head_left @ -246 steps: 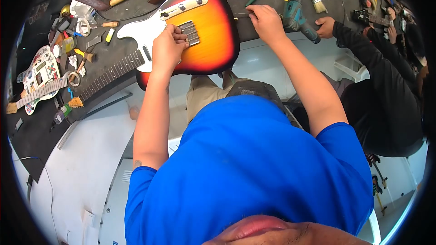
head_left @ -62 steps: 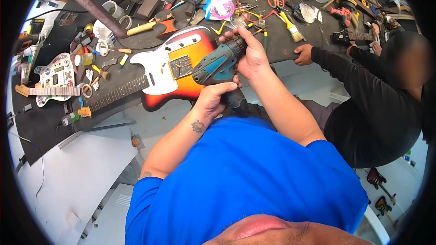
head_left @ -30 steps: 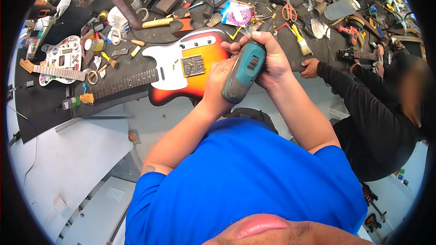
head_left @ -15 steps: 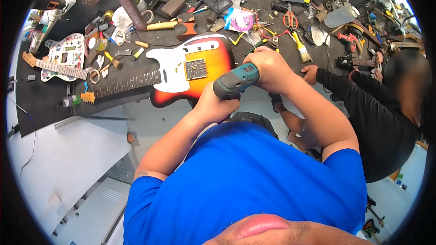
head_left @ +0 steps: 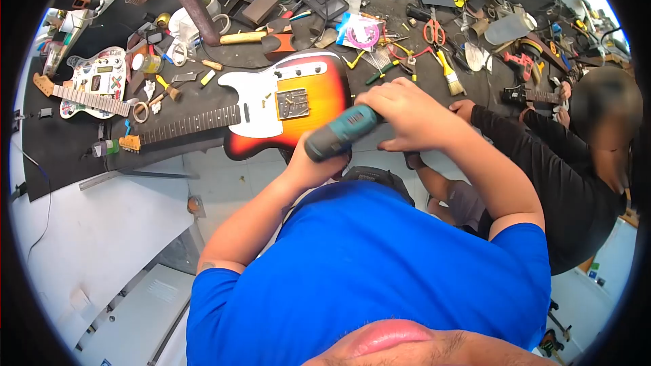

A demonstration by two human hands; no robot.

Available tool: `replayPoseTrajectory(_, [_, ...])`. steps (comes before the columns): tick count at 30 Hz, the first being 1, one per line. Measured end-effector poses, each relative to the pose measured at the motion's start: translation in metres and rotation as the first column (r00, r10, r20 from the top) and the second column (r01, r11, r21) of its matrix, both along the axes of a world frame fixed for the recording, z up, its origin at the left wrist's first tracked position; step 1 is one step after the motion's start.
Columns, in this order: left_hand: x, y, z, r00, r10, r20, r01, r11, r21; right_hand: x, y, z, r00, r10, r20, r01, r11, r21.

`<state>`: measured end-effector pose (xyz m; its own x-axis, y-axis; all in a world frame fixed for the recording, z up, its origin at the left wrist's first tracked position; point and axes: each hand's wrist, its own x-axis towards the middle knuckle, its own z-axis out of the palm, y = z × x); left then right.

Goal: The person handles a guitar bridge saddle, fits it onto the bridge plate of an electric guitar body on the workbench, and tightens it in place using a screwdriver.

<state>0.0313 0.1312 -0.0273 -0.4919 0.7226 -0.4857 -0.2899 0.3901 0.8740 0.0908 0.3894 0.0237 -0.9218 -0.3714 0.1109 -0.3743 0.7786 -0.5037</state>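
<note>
A teal and black power drill (head_left: 341, 133) is between my hands, in front of my body. My left hand (head_left: 313, 163) is wrapped round its handle end. My right hand (head_left: 405, 114) is at the drill's front end, its upper fingers bent over the tip and its thumb apart below. Just beyond the drill a sunburst electric guitar (head_left: 325, 85) lies face up on the dark workbench (head_left: 196, 83), its neck pointing left. A white pickguard (head_left: 261, 105) and a metal bridge with small screws on it show on the body.
A second guitar with stickers (head_left: 103, 85) lies at the left. Beyond are a hammer (head_left: 244, 38), red scissors (head_left: 434, 30), a yellow brush (head_left: 449, 74), green-handled pliers (head_left: 383, 72) and a red tool (head_left: 519, 64). At the right a co-worker in black (head_left: 542, 163) is close.
The drill has shifted slightly left and down with my left hand. My right hand has opened somewhat, its thumb now apart. The green-handled pliers show more fully.
</note>
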Motion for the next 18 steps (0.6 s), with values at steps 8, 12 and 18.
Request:
replayPoseTrajectory(8, [-0.026,0.007,-0.006,0.360,-0.178,-0.916,0.548,0.835,0.053,-0.018,-0.005,0.003,0.494,0.114,0.862,-0.305,0.951,0.049])
replayPoseTrajectory(12, [-0.010,-0.012,-0.043,0.884,0.027,-0.466,0.134,0.941,0.310,0.018,-0.007,0.015,0.890,-0.405,-0.210,0.358,0.905,-0.231])
replayPoseTrajectory(18, [0.004,0.008,-0.017,0.939,0.090,0.331,-0.253,0.833,0.493,0.021,-0.071,-0.034,0.757,-0.050,0.651,0.541,-0.509,-0.669])
